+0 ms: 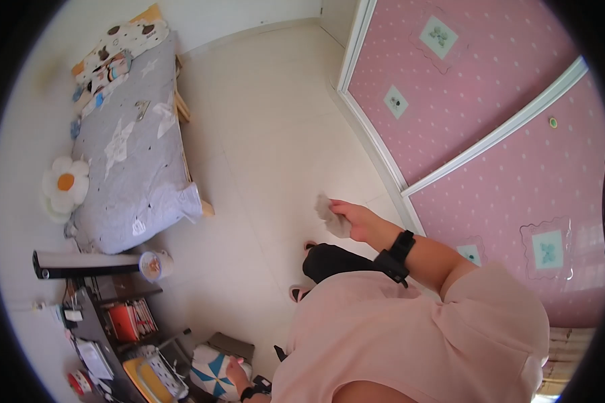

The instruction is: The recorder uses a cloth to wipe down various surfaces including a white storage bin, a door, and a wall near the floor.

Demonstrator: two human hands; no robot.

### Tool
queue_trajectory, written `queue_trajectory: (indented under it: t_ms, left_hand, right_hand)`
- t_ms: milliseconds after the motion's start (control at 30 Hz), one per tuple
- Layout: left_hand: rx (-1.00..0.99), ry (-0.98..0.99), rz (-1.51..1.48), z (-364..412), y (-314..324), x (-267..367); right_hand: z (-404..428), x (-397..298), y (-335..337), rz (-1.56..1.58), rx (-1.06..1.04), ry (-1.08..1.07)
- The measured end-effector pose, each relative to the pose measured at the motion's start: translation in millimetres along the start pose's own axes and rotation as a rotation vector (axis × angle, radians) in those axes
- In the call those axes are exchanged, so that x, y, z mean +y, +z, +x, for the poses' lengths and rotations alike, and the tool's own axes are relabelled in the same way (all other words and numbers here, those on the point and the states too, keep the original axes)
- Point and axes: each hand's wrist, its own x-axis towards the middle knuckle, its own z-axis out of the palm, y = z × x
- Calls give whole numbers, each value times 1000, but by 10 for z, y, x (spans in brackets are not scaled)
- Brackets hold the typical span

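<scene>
My right hand [357, 217] is pinched around a crumpled grey cloth [331, 217], held out above the tiled floor beside the pink wardrobe doors. A black band with a small device [397, 257] is strapped round that wrist. Low in the view, my left hand [236, 372] appears over a round white and blue cushion or seat [214, 372]. Its fingers look partly curled, and whether it touches the cushion cannot be told. That wrist also wears a black band [251, 392].
A bed with grey star-patterned bedding [126, 151] stands at left. Pink sliding doors [464, 126] run along the right. A bucket-like container [154, 266], a dark desk [98, 327], red folders [123, 322] and a yellow folding chair [146, 380] fill the lower left. Pale tiled floor [252, 141] lies between.
</scene>
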Motion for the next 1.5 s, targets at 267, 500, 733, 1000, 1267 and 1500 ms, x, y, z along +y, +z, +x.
queue_trajectory:
  t_ms: [267,500,733,1000,1267,1500]
  left_hand:
    - [70,346,-33,1698,-494,2496]
    - [-149,318,34,2798,-393,3682]
    - [-199,-35,-186,3697,-745,3720]
    - [-510,866,790,5402,-1153,4691]
    - [-10,892,610,7121,-657,9660]
    - [-196,975,53,6476,-48,13088]
  right_hand:
    - [579,-694,-701,315,158,-166]
    - [1324,-2111,-374,441,86,-310]
    - [2509,-3280,323,412,-228,-378]
    - [3602,-4438,430,509,-79,-465]
    - [4090,-5314,279,564,158,-656]
    - [4980,-5967,-109,737,371,-681]
